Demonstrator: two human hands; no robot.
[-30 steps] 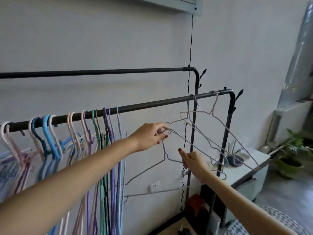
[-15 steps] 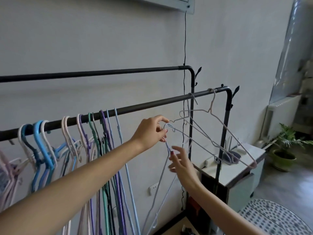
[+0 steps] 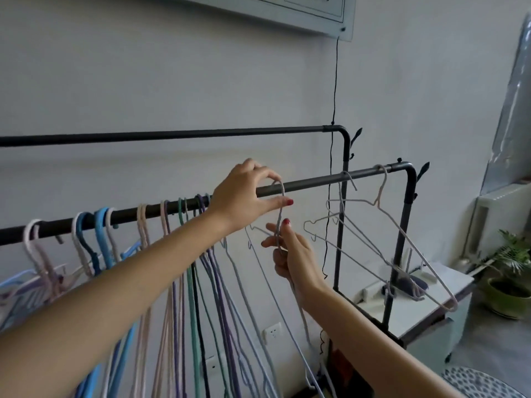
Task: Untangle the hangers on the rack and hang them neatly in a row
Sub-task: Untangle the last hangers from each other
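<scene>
A black rack rail (image 3: 313, 183) runs from lower left to upper right. My left hand (image 3: 244, 196) pinches the hook of a grey wire hanger (image 3: 280, 219) at the rail, the hook arching over the bar. Just below, my right hand (image 3: 290, 254) grips the same hanger's neck, and its body hangs down past my wrist. Several coloured hangers (image 3: 184, 254) hang in a row to the left. Two pale hangers (image 3: 379, 225) hang crossed together near the rail's right end.
A second black rail (image 3: 172, 136) runs behind, closer to the wall. A black cord (image 3: 333, 139) hangs down the wall. A white cabinet (image 3: 425, 305) stands behind the rack's right post, with a potted plant (image 3: 508, 271) on the floor.
Both hands lifted the grey hanger from below the rail up to it. My left hand rose to the bar with the hook, and my right hand closed round the neck.
</scene>
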